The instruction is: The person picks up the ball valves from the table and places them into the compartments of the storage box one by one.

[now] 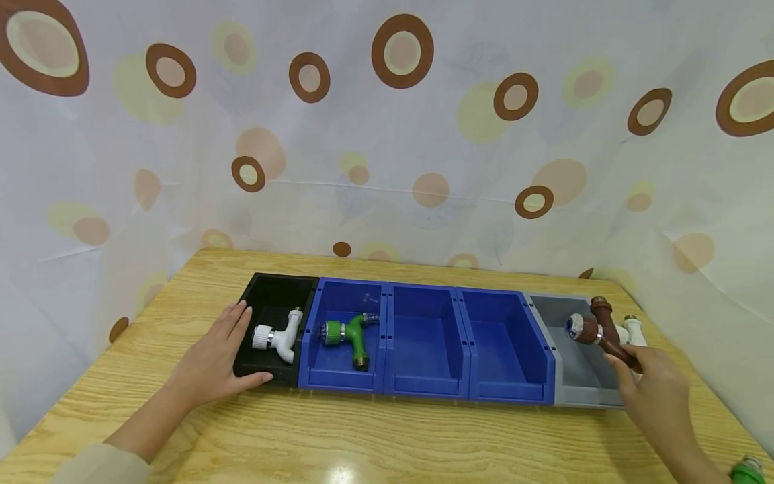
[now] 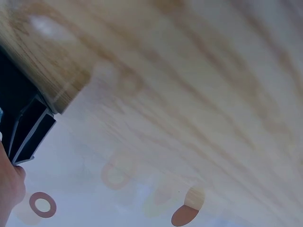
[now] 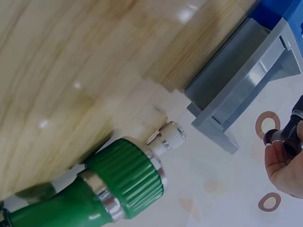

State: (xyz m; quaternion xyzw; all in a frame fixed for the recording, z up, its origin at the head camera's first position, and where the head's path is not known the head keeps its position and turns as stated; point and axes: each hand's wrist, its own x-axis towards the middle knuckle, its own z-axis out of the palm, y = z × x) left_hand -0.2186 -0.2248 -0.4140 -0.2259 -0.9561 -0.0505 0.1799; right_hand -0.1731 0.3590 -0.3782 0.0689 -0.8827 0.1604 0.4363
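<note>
A pale wood-grained table (image 1: pixel 387 437) carries a joined row of open plastic bins: a black plastic bin (image 1: pixel 281 292), three blue plastic bins (image 1: pixel 426 388) and a grey plastic bin (image 1: pixel 589 396); the left hand (image 1: pixel 211 353) rests at the black bin's outer side, fingers straight, grasping nothing; the right hand (image 1: pixel 659 386) grips one end of a dark brown tap with a ribbed knob (image 1: pixel 607 331), over the grey bin. The work looks part done to me: a white tap with a ribbed knob (image 1: pixel 283 341) lies in the black bin; a bright green tap with a metal-tipped end (image 1: pixel 353 335) lies in the leftmost blue bin; the brown tap is not yet let go. A second white tap (image 1: pixel 635 331) shows just past the right hand, in or beside the grey bin, I cannot tell which; a second green tap (image 3: pixel 125 179) lies on the table at the near right; both, I judge, are left to handle.
</note>
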